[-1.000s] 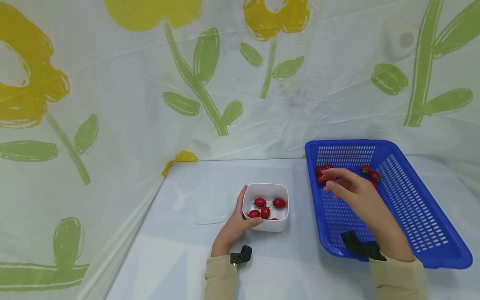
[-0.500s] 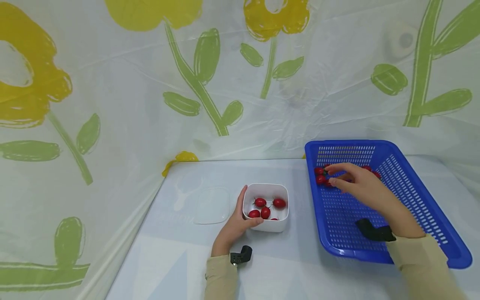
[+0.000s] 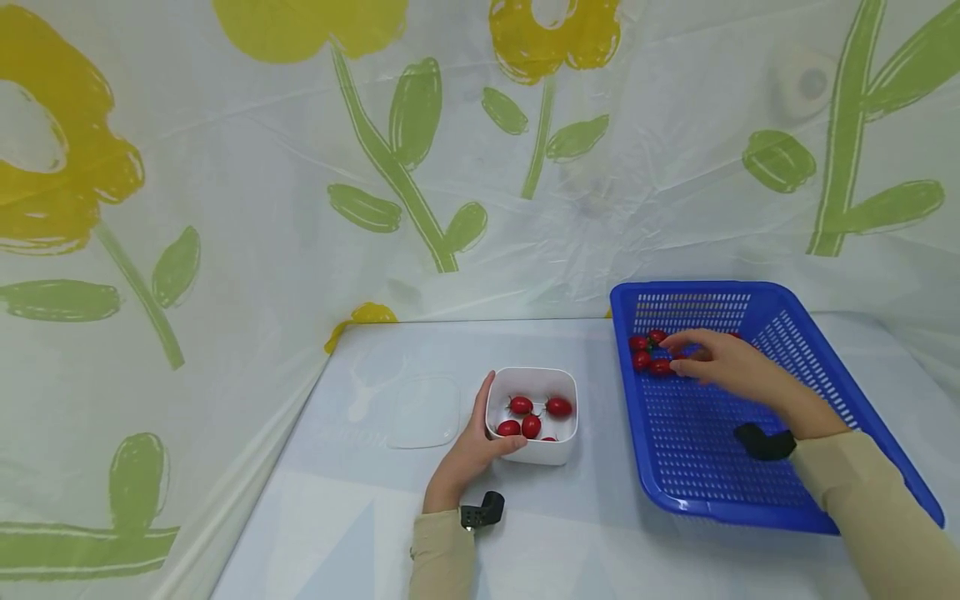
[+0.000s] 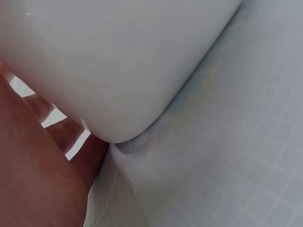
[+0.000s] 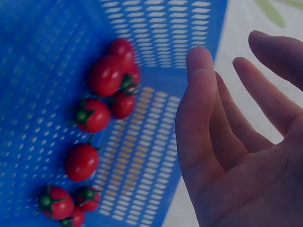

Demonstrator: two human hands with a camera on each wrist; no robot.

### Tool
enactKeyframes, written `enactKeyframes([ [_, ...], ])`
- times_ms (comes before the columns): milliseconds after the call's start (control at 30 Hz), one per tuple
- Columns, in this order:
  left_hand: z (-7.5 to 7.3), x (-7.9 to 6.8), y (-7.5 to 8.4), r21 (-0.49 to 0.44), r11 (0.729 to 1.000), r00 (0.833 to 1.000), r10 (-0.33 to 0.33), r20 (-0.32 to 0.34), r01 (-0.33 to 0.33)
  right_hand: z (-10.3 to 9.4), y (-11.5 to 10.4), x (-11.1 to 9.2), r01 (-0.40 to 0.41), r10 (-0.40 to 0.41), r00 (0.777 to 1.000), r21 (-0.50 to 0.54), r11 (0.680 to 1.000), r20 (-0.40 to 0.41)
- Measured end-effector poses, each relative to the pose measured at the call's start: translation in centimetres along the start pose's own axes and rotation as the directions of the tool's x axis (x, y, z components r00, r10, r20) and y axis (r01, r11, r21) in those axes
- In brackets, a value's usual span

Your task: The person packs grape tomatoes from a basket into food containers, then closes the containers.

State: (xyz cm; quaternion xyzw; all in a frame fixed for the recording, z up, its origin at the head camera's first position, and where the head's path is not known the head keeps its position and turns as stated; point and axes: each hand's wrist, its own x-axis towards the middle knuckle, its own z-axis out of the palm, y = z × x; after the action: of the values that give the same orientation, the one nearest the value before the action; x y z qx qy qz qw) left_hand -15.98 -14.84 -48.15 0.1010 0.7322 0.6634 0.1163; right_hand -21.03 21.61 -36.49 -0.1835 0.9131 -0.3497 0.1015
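Observation:
My left hand grips a small white square container, thumb over its near rim and fingers along its left side. Several cherry tomatoes lie inside it. In the left wrist view, the container's smooth wall rests against the fingers of the left hand. Inside the blue basket, my right hand hovers beside several more cherry tomatoes, its fingers loosely bent. The right wrist view shows nothing between the fingers of that hand; cherry tomatoes lie along the basket's far side.
A clear, flat square lid lies on the pale tabletop, left of the container. Behind the table hangs a white curtain with yellow flowers and green leaves. The basket's raised blue rim stands between container and right hand.
The right hand has shifted right and its forearm has swung further over the basket, showing more of the left-hand tomatoes. The left hand and the white container have stayed put.

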Motion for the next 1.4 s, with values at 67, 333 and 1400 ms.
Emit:
enactKeyframes([
  [67, 0.0, 0.0, 0.0, -0.005, 1.0, 1.0, -0.002, 0.0, 0.002, 0.0, 0.7, 0.3, -0.003, 0.004, 1.0, -0.014, 1.0, 0.014],
  [333, 0.0, -0.1, 0.1, 0.003, 1.0, 1.0, -0.003, -0.009, 0.003, -0.1, 2.5, 1.2, -0.01, 0.009, 0.999, 0.01, 1.0, 0.053],
  [1400, 0.2, -1.0, 2.6, -0.013, 0.999, 0.999, -0.051, 0.011, 0.051, 1.5, 6.3, 2.8, -0.06, 0.087, 0.972, -0.129, 0.99, 0.217],
])
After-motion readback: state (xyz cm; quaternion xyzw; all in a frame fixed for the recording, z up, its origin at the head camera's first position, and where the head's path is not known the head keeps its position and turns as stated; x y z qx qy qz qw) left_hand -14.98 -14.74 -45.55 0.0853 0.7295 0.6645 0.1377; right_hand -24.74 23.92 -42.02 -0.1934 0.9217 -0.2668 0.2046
